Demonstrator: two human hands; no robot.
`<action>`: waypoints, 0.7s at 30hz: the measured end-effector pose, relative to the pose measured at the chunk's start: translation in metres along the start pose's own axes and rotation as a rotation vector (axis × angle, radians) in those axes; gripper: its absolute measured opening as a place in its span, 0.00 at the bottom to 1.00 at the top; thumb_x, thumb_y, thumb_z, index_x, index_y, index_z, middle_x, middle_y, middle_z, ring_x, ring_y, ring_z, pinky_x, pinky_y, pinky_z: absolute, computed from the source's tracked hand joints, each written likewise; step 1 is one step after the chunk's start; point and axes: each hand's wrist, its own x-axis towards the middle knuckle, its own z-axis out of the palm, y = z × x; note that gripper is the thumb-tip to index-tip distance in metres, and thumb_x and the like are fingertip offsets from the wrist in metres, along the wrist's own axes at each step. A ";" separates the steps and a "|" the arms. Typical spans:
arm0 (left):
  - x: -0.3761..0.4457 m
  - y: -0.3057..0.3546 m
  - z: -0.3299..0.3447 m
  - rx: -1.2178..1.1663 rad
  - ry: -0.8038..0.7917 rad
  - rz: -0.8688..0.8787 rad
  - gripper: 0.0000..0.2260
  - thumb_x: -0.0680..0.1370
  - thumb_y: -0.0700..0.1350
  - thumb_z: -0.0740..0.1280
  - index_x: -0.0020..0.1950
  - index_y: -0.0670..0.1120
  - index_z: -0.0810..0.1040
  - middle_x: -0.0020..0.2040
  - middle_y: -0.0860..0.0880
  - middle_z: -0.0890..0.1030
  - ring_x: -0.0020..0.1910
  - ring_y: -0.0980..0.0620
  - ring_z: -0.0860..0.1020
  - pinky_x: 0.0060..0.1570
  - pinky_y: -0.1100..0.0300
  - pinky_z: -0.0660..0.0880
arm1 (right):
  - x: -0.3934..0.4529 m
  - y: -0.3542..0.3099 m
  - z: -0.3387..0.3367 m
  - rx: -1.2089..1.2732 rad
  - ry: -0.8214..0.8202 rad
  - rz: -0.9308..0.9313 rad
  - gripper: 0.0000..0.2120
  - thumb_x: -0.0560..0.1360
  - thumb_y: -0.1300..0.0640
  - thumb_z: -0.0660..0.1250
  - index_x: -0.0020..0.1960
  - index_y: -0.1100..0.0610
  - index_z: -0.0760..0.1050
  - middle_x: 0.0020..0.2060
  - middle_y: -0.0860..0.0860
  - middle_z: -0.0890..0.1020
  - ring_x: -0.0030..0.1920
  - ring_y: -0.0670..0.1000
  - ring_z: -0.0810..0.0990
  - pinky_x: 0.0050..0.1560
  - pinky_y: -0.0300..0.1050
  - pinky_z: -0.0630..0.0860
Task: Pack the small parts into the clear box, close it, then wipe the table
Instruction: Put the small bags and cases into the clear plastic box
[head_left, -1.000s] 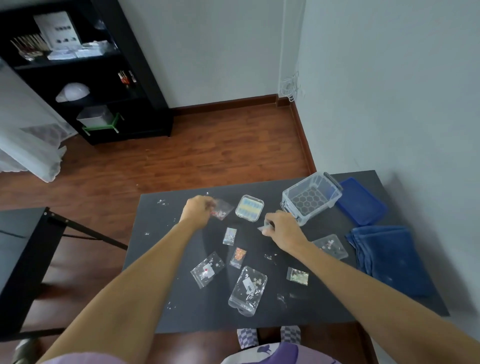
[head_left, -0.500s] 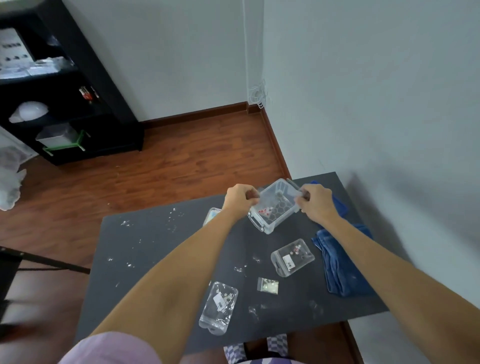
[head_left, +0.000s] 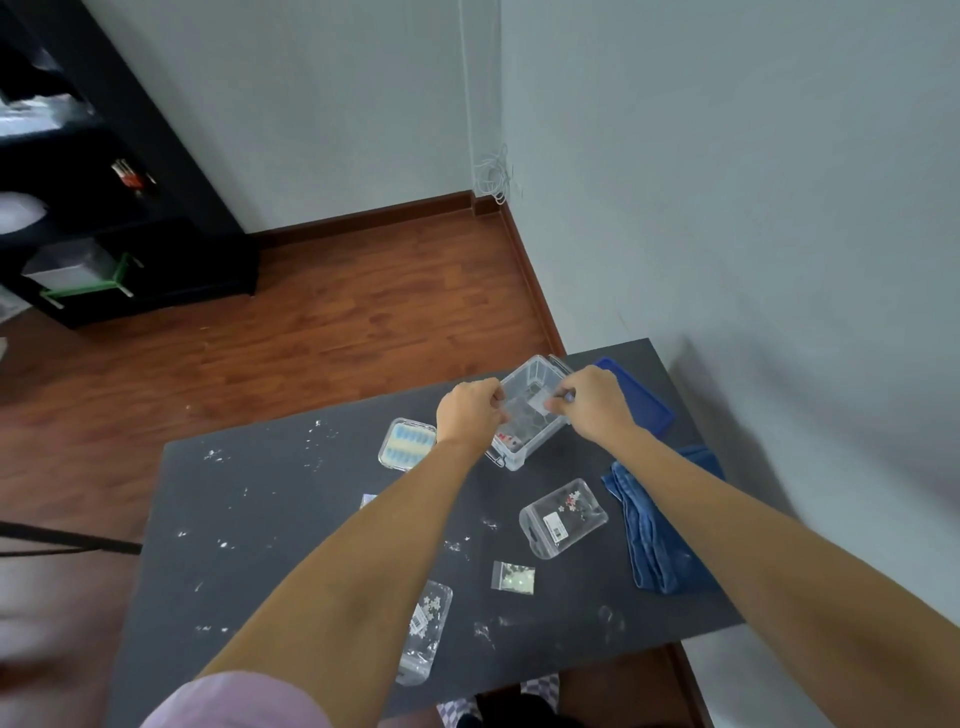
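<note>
Both your hands moved in over the clear box (head_left: 524, 415); left hand (head_left: 467, 415) and right hand (head_left: 595, 408) now pinching a small clear bag (head_left: 522, 410) between them.

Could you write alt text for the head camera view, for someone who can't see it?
Both hands hold small bags over an open clear box on a dark table; more packets and a blue cloth lie nearby.
</note>
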 end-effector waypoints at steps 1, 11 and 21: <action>-0.001 -0.003 -0.001 -0.013 0.024 0.018 0.09 0.72 0.45 0.73 0.51 0.47 0.80 0.49 0.51 0.83 0.49 0.49 0.79 0.45 0.57 0.72 | 0.000 0.000 0.003 0.001 -0.001 0.010 0.08 0.73 0.57 0.75 0.46 0.62 0.86 0.44 0.58 0.87 0.50 0.60 0.82 0.51 0.53 0.79; -0.047 -0.088 -0.035 -0.144 0.233 -0.210 0.07 0.73 0.47 0.72 0.48 0.48 0.80 0.46 0.52 0.80 0.46 0.50 0.78 0.44 0.58 0.73 | -0.008 0.008 0.018 -0.018 0.009 0.023 0.14 0.74 0.53 0.74 0.57 0.57 0.84 0.53 0.62 0.80 0.57 0.62 0.76 0.58 0.53 0.75; -0.105 -0.146 -0.043 0.177 -0.090 -0.555 0.26 0.66 0.61 0.75 0.54 0.46 0.74 0.53 0.47 0.76 0.52 0.45 0.78 0.44 0.54 0.74 | -0.097 0.030 0.050 0.094 0.308 0.093 0.08 0.76 0.59 0.71 0.52 0.62 0.79 0.44 0.57 0.78 0.47 0.61 0.77 0.46 0.50 0.71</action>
